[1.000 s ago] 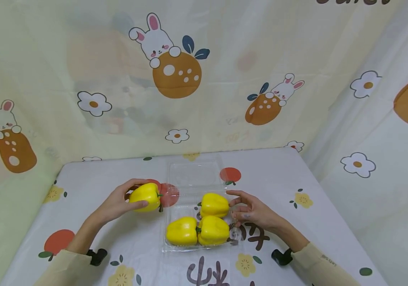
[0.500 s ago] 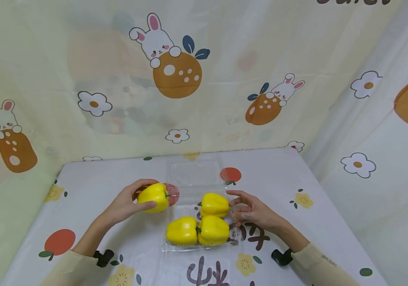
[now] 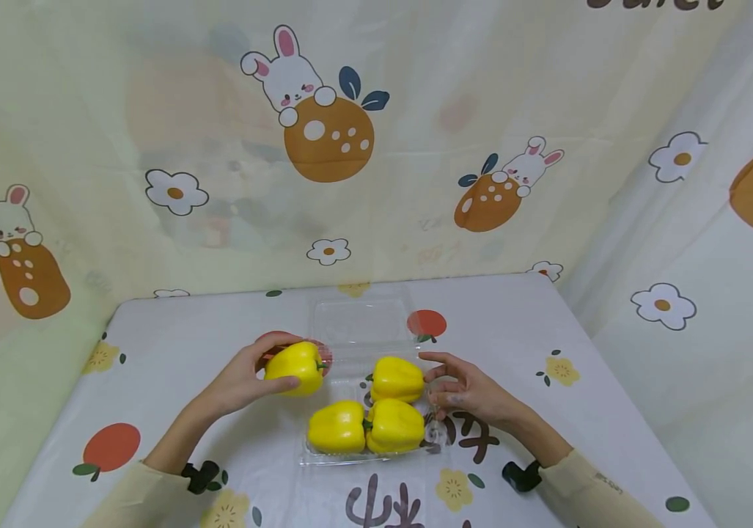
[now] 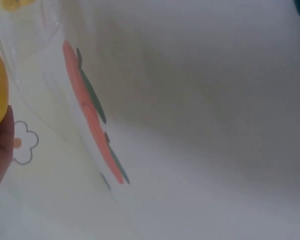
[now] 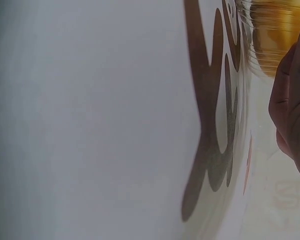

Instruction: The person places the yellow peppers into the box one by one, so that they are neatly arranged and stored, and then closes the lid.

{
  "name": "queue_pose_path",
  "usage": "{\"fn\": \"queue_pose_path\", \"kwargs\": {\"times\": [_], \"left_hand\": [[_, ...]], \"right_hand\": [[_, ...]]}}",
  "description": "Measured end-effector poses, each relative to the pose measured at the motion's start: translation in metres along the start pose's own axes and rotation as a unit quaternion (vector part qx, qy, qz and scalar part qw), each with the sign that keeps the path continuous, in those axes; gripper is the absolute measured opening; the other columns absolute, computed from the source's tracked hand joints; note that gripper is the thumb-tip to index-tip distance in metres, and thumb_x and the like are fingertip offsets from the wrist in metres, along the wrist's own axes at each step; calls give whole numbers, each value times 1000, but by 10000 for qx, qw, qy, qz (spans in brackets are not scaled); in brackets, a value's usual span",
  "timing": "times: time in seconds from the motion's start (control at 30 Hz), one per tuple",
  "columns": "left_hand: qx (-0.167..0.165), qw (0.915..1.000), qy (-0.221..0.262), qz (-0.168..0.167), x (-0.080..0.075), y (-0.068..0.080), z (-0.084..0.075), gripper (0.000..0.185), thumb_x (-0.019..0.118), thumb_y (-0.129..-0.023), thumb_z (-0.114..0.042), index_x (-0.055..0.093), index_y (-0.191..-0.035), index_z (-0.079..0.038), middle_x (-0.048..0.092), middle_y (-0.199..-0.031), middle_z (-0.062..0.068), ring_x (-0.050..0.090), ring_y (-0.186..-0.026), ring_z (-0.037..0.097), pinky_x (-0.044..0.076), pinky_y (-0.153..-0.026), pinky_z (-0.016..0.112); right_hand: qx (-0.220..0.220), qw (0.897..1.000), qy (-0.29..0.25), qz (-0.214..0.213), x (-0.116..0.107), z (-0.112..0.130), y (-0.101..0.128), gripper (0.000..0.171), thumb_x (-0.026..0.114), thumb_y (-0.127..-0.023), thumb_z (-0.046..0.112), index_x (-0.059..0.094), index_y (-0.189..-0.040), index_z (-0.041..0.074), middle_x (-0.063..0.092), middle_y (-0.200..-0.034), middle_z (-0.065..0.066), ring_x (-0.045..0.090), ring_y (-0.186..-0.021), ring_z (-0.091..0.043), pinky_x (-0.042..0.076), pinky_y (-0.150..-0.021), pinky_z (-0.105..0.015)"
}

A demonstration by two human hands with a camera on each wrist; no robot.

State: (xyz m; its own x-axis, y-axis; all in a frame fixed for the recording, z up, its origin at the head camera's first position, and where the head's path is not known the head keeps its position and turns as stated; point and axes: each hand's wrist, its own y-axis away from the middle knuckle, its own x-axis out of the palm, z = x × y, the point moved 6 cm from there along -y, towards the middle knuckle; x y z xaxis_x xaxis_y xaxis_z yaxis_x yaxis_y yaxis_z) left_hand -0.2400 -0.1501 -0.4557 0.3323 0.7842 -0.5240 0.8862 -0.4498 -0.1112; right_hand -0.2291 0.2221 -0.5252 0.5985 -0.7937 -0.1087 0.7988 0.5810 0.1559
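Near the surface's middle, left hand (image 3: pixel 242 381) holds a yellow bell pepper (image 3: pixel 295 367), stem rightward, just left of the clear clamshell tray's (image 3: pixel 344 460) vacant far-left slot; right hand (image 3: pixel 467 392) rests relaxed, loose-fingered, at the tray's right rim.

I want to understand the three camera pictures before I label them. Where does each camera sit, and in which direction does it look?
Head: worn on the head, looks forward and down at the patterned tablecloth; both forearms, the left hand gripping a yellow bell pepper, the right hand beside the clear plastic clamshell tray.
Left wrist: low beside the left hand, looks across the cloth; a fingertip on the pepper.
Right wrist: low, grazing the cloth; dark fingers.
Shared: head and left wrist both show the held pepper; head and right wrist, the tray.
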Motion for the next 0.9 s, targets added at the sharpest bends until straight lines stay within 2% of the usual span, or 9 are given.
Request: {"fn": "queue_pose_path", "kwargs": {"times": [0.4, 0.9], "left_hand": [[-14, 10000, 20, 89, 12, -5, -5, 57, 84, -90, -27, 62, -142, -24, 65, -140, 0, 59, -114, 20, 53, -101, 27], [-166, 9997, -74, 159, 21, -9, -4, 61, 83, -92, -32, 59, -147, -21, 66, -141, 3, 61, -116, 18, 53, -105, 34]], "right_hand": [[-59, 10000, -30, 28, -1, -1, 0, 81, 72, -100, 9, 26, -166, 7, 44, -140, -31, 69, -83, -15, 66, -79, -30], [-43, 9998, -147, 120, -1, -1, -2, 83, 71, -99, 6, 23, -167, 6, 42, -141, -29, 67, -89, -14, 66, -81, -30]]}}
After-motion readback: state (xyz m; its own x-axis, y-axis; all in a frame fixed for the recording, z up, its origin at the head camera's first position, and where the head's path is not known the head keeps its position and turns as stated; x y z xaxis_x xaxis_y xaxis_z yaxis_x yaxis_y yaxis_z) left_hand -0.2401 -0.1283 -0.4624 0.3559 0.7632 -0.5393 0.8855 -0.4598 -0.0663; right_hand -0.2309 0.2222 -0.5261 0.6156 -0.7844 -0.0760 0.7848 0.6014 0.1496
